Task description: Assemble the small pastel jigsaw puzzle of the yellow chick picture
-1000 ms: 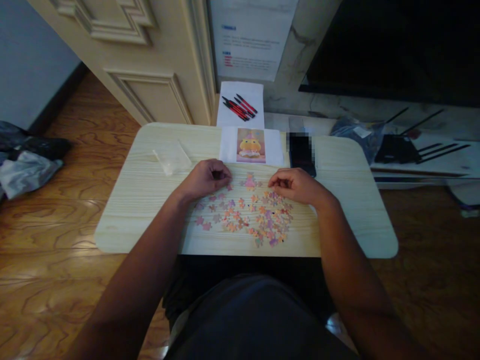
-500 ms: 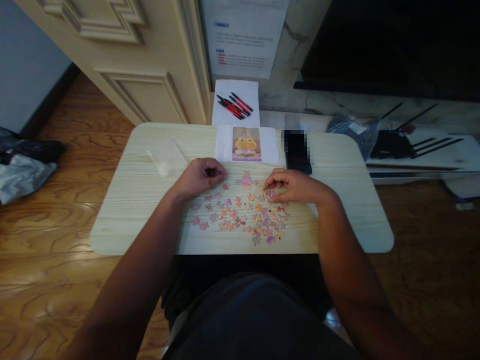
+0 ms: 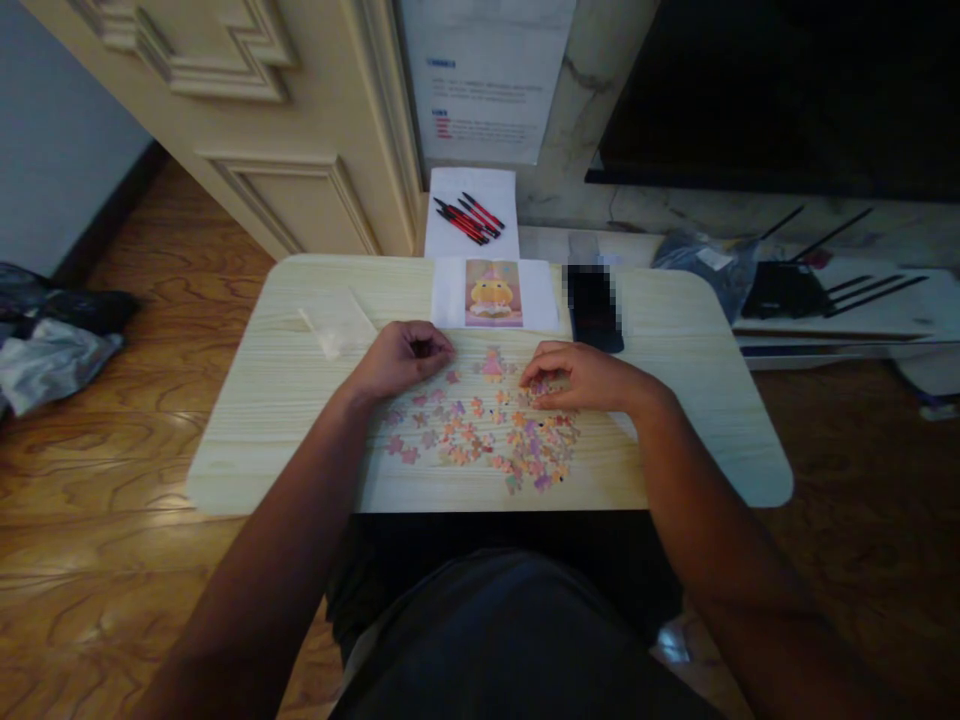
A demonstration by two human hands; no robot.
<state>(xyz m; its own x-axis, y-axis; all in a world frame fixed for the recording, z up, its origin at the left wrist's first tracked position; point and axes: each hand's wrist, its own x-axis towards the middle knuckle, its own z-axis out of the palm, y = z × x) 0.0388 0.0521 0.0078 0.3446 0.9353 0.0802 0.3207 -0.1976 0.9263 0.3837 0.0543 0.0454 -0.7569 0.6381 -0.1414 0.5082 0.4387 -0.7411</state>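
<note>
Pale wooden table (image 3: pixel 697 420): one joined puzzle section (image 3: pixel 492 368) between both hands, base row crosswise, just left of the right hand (image 3: pixel 585 374), the nearer. Right hand: half-curled over loose pieces (image 3: pixel 542 483), hold indiscernible. Left hand (image 3: pixel 399 356): loosely curled, contents hidden from me.

This is looking like a home, probably a living room: cream panelled woodwork (image 3: pixel 315 120) is filling the upper left of the frame, and a large dark screen (image 3: pixel 795 90), apparently a television, is taking up the upper right against a marble-patterned wall (image 3: pixel 596 75). Beneath it, a low white console (image 3: pixel 900 322) is carrying a black router (image 3: pixel 787 290) with several antennas, while glossy wood-grain flooring (image 3: pixel 112 560) is spreading across the lower left
</note>
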